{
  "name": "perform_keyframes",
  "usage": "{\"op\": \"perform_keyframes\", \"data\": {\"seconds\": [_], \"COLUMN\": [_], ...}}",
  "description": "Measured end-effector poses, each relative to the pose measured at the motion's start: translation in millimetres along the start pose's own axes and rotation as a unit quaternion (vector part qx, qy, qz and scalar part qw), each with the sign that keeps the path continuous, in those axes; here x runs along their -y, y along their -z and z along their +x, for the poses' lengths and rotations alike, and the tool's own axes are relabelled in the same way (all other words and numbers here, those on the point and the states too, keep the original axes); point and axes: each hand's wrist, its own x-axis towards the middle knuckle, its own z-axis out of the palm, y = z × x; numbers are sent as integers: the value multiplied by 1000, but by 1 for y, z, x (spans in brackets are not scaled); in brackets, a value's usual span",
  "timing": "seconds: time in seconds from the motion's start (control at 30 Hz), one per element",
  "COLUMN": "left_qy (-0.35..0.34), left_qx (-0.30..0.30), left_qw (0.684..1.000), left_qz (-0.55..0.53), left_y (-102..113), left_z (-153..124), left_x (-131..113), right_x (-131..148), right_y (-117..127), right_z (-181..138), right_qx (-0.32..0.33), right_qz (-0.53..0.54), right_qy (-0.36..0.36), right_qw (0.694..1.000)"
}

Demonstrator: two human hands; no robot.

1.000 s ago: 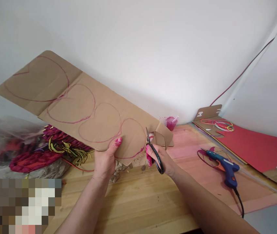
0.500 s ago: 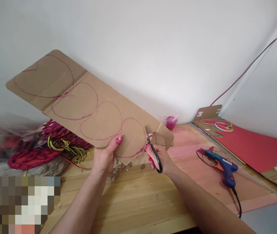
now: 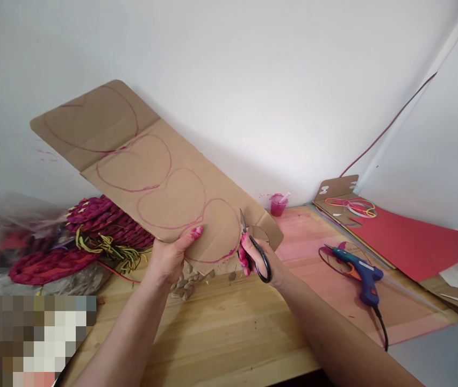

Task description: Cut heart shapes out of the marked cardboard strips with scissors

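A long strip of brown cardboard [image 3: 144, 161] with several pink outlines drawn on it is held up above a wooden table [image 3: 221, 328]. My left hand [image 3: 170, 258] grips its near edge, thumb on top beside the nearest outline. My right hand [image 3: 263, 260] is closed on black-handled scissors [image 3: 255, 250], whose blades sit in the cardboard at the right side of that outline. A cut flap of cardboard hangs to the right of the blades. Pink paint stains my fingertips.
A blue glue gun [image 3: 358, 269] with a black cord lies on pink paper at the right. Red card [image 3: 418, 244], coloured bands and cardboard scraps lie at the far right. Woven magenta and red pieces [image 3: 79, 236] are heaped at the left. A small pink cup [image 3: 277, 204] stands by the wall.
The far end of the cardboard has swung to the right and risen slightly. The scissors have stayed at the same cut beside the outline, and my hands have shifted a little left.
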Motion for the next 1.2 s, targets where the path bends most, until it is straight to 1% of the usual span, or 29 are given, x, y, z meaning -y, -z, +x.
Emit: {"op": "perform_keyframes", "data": {"seconds": [0.1, 0.27, 0.33, 0.43, 0.5, 0.53, 0.63, 0.7, 0.73, 0.8, 0.87, 0.93, 1.0, 1.07, 1.2], "left_qy": [22, 23, 31, 41, 51, 61, 106, 112, 95, 30, -43, -96, -124, -133, -151], "left_qx": [2, 3, -3, -11, -17, -30, -98, -133, -136, -125, -111, -111, -112, -106, -113], "left_qw": [1000, 1000, 1000, 999, 999, 998, 988, 981, 983, 990, 993, 989, 985, 985, 981], "left_qz": [5, 5, 4, 1, -6, -15, -59, -81, -81, -56, -18, 15, 33, 43, 52], "left_y": [0, 2, 6, 11, 12, 11, 3, -2, -4, -4, -1, 3, 7, 9, 11], "left_z": [0, 3, 5, 7, 7, 7, 1, -4, -6, -7, -5, -1, 2, 4, 6], "left_x": [-1, -1, 0, 2, 4, 6, 14, 20, 23, 26, 25, 22, 18, 15, 9], "right_x": [-1, -9, -11, -10, -11, -12, -16, -19, -20, -19, -17, -14, -11, -9, -11], "right_y": [0, -1, -1, -3, -4, -5, -8, -10, -12, -15, -19, -22, -23, -23, -21], "right_z": [0, 0, -2, -3, -3, -3, -1, -1, -1, -2, -2, -3, -4, -5, -6], "right_qx": [-1, -28, -34, -43, -54, -59, -71, -69, -66, -49, -12, 32, 63, 82, 122], "right_qz": [-6, -11, -27, -61, -73, -76, -81, -88, -89, -62, -5, 57, 94, 120, 171], "right_qy": [2, 4, 1, 15, 18, 15, 1, 7, 9, 1, -23, -58, -92, -122, -134], "right_qw": [1000, 1000, 999, 997, 996, 995, 994, 994, 994, 997, 1000, 996, 989, 982, 968]}}
